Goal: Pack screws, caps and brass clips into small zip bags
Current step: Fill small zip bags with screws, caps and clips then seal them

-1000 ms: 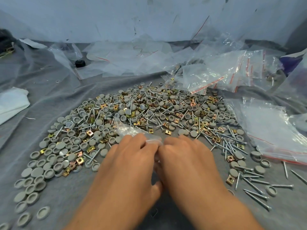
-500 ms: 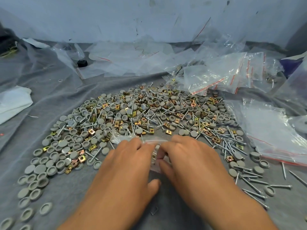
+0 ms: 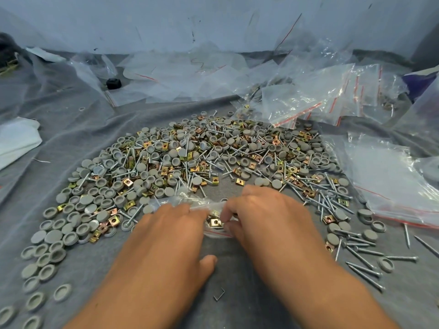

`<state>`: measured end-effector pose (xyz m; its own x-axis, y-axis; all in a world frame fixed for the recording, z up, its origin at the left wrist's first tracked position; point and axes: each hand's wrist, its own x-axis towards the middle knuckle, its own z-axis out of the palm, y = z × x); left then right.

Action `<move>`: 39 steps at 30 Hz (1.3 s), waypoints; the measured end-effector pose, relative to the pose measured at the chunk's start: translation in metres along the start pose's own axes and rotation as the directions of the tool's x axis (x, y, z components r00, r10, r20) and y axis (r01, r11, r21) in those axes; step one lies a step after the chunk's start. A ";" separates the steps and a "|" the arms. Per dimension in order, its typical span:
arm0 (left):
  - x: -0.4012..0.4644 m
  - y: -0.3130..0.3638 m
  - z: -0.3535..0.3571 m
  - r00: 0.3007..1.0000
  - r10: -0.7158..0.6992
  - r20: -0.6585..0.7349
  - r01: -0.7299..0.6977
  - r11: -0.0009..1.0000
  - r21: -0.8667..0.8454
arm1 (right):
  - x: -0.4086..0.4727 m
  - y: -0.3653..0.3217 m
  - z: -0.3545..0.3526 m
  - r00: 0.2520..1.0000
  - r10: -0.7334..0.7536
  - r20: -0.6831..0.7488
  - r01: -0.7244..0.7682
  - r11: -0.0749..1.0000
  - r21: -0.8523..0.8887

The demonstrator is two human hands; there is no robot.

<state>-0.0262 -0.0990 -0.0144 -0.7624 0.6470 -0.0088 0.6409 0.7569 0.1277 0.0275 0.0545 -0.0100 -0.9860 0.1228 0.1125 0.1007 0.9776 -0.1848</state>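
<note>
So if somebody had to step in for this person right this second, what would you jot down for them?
Left hand: fingers gripping the left end of a small zip bag.
Right hand: pinching the bag's right side.
Bag: lies on the grey cloth between the hands, with brass clips showing inside; whether it is sealed is unclear.
Loose parts: a mixed pile of grey caps, screws and brass clips just beyond the hands.
Empty bags: on the right.
Left: finish this bag, then keep packing the pile.

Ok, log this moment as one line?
step: closing zip bag | left hand: grips bag | right hand: pinches bag | contents: brass clip visible | parts pile: loose on cloth
</note>
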 end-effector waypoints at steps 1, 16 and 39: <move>0.000 0.000 0.000 1.000 -0.005 0.009 0.005 1.000 0.011 | 0.001 -0.001 0.003 1.000 0.000 -0.018 0.000 1.000 -0.002; -0.003 0.004 -0.008 0.999 -0.028 0.045 0.028 1.000 -0.007 | 0.011 -0.009 0.006 0.998 -0.022 0.060 0.021 0.999 0.027; -0.004 0.013 -0.035 0.824 -0.085 -0.561 -0.207 0.876 -0.437 | -0.014 0.024 -0.030 0.804 -0.037 -0.593 0.263 0.917 0.300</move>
<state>-0.0179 -0.0951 0.0219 -0.7326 0.4169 0.5381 0.6798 0.4890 0.5467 0.0474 0.0819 0.0136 -0.7179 0.1642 0.6765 -0.2067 0.8777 -0.4324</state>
